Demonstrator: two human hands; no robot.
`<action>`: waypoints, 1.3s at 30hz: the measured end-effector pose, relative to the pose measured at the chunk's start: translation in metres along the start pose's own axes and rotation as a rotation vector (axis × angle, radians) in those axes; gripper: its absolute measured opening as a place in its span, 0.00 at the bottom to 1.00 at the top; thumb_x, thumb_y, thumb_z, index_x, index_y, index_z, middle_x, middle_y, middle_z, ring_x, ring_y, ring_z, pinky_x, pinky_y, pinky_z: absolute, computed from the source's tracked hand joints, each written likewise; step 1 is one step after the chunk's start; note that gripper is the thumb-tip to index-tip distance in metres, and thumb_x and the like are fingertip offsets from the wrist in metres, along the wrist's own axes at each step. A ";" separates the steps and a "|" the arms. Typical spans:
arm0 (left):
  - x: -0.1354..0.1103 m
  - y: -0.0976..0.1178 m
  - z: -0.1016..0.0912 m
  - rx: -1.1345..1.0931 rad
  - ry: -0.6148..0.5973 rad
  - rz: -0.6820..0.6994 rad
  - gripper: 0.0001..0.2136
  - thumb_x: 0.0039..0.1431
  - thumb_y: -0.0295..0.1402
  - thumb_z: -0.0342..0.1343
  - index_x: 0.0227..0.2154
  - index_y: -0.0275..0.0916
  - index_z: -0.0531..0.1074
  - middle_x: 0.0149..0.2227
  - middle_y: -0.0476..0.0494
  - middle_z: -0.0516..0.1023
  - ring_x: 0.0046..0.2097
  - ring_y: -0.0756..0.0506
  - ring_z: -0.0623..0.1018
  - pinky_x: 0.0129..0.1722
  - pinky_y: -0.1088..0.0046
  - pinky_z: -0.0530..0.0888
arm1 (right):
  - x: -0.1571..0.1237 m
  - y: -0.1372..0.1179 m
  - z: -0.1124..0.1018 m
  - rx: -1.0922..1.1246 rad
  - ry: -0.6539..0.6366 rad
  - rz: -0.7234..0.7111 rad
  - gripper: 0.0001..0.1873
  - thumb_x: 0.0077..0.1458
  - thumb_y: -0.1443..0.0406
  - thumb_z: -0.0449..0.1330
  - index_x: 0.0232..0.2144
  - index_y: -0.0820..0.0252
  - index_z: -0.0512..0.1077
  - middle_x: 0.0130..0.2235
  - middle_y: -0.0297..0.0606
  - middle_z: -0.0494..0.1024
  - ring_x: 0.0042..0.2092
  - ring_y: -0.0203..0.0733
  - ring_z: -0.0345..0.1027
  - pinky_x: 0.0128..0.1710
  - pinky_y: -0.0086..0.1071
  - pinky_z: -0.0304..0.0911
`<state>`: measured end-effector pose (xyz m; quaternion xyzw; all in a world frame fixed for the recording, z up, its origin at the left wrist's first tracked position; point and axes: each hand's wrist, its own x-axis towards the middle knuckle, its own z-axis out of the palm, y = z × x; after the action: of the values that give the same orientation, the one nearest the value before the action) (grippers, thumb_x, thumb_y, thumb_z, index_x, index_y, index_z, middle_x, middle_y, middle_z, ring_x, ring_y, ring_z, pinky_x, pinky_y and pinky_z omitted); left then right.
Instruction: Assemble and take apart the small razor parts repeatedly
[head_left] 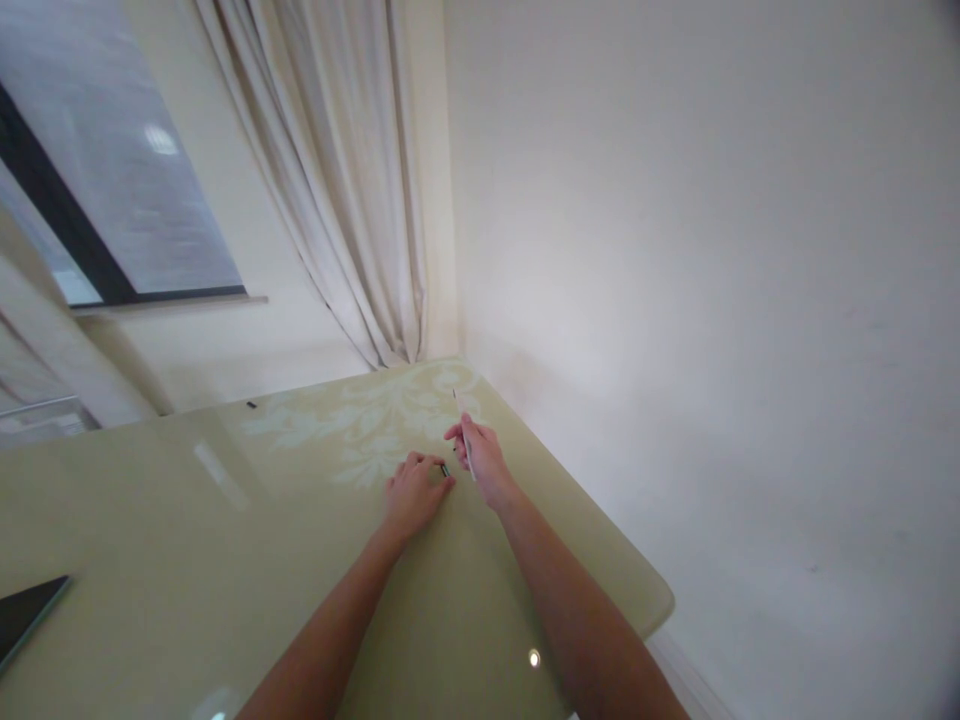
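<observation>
Near the far right corner of the pale green table (300, 560), both of my hands are close together. My right hand (486, 460) is closed around a slim white pen (463, 405), whose thin dark tip points up and away from me. A tiny dark spot shows by the fingers of that hand, too small to make out. Just to the left, my left hand (415, 492) rests low over the tabletop, thumb and forefinger pinching a small dark piece (445, 470), perhaps a cap. A small gap separates the two hands.
Another small dark piece (251, 405) lies by the table's far edge. A black flat device (28, 615) sits at the left edge of view. A plain wall (712, 300) borders the table's right side. Behind are a beige curtain (337, 180) and a window (150, 170).
</observation>
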<state>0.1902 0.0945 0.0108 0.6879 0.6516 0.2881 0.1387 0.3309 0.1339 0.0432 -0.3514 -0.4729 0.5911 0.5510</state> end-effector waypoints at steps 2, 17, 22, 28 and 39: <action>-0.002 -0.002 -0.003 -0.013 -0.009 0.020 0.12 0.60 0.37 0.61 0.44 0.40 0.80 0.49 0.35 0.78 0.50 0.35 0.78 0.50 0.59 0.70 | -0.003 0.001 0.001 0.007 -0.059 -0.014 0.31 0.57 0.38 0.58 0.28 0.61 0.74 0.19 0.26 0.58 0.20 0.31 0.46 0.20 0.30 0.41; -0.119 -0.065 -0.083 0.032 0.569 0.250 0.15 0.63 0.44 0.64 0.48 0.42 0.75 0.40 0.45 0.78 0.32 0.46 0.71 0.35 0.69 0.72 | -0.066 0.016 0.065 -0.274 -0.509 0.230 0.14 0.52 0.56 0.71 0.33 0.62 0.82 0.21 0.26 0.63 0.25 0.31 0.50 0.25 0.29 0.44; -0.117 -0.058 -0.080 0.037 0.554 0.338 0.15 0.63 0.39 0.65 0.49 0.42 0.74 0.42 0.43 0.79 0.35 0.45 0.73 0.37 0.70 0.73 | -0.069 0.012 0.064 -0.274 -0.501 0.272 0.14 0.49 0.56 0.72 0.30 0.62 0.81 0.22 0.27 0.68 0.24 0.30 0.52 0.24 0.29 0.43; -0.123 -0.048 -0.080 -0.118 0.510 0.274 0.15 0.61 0.39 0.66 0.47 0.42 0.75 0.39 0.45 0.77 0.31 0.47 0.72 0.34 0.70 0.73 | -0.068 0.012 0.061 -0.175 -0.493 0.344 0.13 0.46 0.59 0.72 0.27 0.62 0.76 0.18 0.24 0.64 0.21 0.29 0.48 0.23 0.29 0.39; -0.117 -0.057 -0.074 -0.452 0.301 0.250 0.12 0.60 0.36 0.67 0.46 0.45 0.77 0.38 0.49 0.75 0.30 0.50 0.70 0.33 0.73 0.72 | -0.072 0.019 0.062 -0.008 -0.519 0.512 0.17 0.44 0.57 0.73 0.29 0.60 0.72 0.17 0.20 0.57 0.19 0.27 0.42 0.21 0.29 0.34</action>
<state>0.1028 -0.0271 0.0124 0.6640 0.4945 0.5394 0.1536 0.2768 0.0538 0.0367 -0.2988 -0.4962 0.7774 0.2454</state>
